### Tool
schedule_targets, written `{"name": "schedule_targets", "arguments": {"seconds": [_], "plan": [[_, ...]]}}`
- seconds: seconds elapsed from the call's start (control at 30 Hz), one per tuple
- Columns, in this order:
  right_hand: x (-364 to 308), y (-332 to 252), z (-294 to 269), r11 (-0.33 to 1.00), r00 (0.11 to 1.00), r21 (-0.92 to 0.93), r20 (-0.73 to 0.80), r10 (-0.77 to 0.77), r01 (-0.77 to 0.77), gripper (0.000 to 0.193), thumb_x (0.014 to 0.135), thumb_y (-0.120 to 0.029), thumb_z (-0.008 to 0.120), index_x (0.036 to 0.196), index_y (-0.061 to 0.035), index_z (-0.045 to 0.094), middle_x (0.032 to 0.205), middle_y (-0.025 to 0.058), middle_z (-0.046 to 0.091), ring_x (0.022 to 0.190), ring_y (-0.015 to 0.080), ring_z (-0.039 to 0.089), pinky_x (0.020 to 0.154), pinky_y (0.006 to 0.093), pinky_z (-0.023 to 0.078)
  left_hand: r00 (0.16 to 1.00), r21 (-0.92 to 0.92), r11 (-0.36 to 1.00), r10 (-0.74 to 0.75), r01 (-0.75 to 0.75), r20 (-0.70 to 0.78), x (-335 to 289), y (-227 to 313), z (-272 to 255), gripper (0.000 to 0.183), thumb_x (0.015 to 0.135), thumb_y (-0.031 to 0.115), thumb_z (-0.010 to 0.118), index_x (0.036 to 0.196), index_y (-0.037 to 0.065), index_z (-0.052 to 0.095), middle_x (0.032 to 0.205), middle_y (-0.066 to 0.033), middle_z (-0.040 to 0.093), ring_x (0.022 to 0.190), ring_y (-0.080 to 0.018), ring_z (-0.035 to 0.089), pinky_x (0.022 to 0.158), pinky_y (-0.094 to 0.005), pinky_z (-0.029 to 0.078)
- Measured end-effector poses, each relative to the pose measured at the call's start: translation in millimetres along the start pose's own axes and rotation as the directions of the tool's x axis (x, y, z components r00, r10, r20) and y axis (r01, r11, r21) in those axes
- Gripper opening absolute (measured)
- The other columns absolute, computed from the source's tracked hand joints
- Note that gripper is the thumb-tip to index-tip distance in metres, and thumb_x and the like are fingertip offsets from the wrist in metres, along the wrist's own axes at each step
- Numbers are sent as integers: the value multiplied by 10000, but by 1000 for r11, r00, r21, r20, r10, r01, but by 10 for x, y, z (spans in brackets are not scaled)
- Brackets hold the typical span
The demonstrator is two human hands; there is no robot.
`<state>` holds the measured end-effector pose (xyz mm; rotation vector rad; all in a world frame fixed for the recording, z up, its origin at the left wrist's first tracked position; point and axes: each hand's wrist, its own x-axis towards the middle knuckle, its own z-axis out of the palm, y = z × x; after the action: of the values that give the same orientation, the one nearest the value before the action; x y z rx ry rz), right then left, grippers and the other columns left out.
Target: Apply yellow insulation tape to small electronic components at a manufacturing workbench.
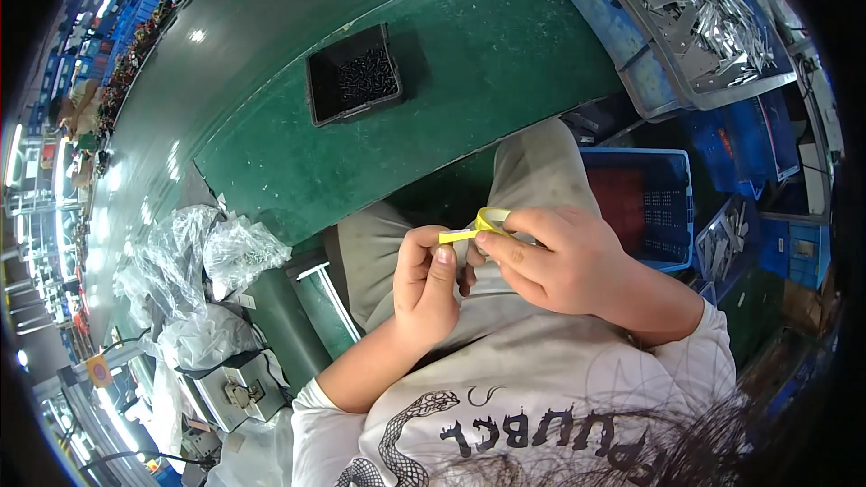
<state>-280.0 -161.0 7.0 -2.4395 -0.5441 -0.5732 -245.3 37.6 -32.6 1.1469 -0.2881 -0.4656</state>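
Pinching the free end of a narrow, yellow, tape-like coil (486, 218) between thumb and finger, your left hand (428, 284) is closed, while your right hand (570, 261) grips the looped part. The coil sits above your lap (541, 167). At twelve o'clock spreads a scuffed, flat green worktop (514, 45); on it, toward eleven, sits a square black plastic bin (327, 56) of small dark parts (368, 77). Crumpled clear plastic bags (242, 254) lie at nine. Toward half past one, a blue-grey plastic bin (645, 47) holds thin silvery metal pieces (713, 13); a blue perforated plastic crate (666, 203) stands at three. Bright white tube lights (61, 160) glow past nine.
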Motion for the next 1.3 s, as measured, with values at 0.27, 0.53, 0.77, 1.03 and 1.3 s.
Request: {"name": "schedule_targets", "arguments": {"seconds": [0.27, 0.53, 0.77, 1.03, 1.3], "plan": [[-29, 14, 12, 999, 1000, 37, 4, -5, 5, 352, 721, -61, 758, 1070, -106, 734, 967, 38, 633, 630, 161, 626, 532, 284, 505, 995, -69, 993, -95, 98, 38, 35, 19, -30, 165, 1089, 189, 431, 1093, 38, 498, 791, -41, 562, 656, -92, 512, 552, -226, 442], [-33, 24, 31, 993, 999, 111, -2, -36, 36, 356, 714, -61, 756, 1067, -97, 732, 968, 37, 631, 595, 159, 607, 515, 282, 498, 988, -34, 990, -137, 140, 67, 38, 50, -58, 205, 1092, 227, 427, 1005, 52, 487, 718, -33, 536, 604, -85, 495, 499, -229, 413], [-8, -18, 61, 982, 996, 169, -26, -80, 84, 374, 705, -82, 761, 1077, -103, 731, 996, 34, 634, 591, 148, 592, 513, 276, 487, 958, -171, 973, -108, 157, 265, 56, -11, -209, 191, 1050, 219, 533, 1013, 59, 436, 708, -15, 525, 588, -71, 480, 497, -217, 379], [-27, 19, 50, 995, 995, -17, -10, -96, 96, 389, 694, -141, 770, 1081, -123, 740, 994, 15, 619, 598, 135, 578, 523, 280, 478, 952, 453, 886, -215, 96, 217, 122, 55, -170, 326, 866, -39, 674, 1010, 46, 395, 740, -13, 480, 603, -59, 417, 506, -237, 323], [39, -20, 34, 990, 992, -71, 49, -115, 118, 379, 699, -161, 768, 1078, -151, 750, 981, -13, 601, 624, 128, 557, 582, 274, 473, 968, 539, 828, 17, -154, 251, 137, 18, -136, 163, 909, -41, 516, 1016, 22, 411, 774, -52, 454, 663, -140, 440, 592, -303, 391]]}}
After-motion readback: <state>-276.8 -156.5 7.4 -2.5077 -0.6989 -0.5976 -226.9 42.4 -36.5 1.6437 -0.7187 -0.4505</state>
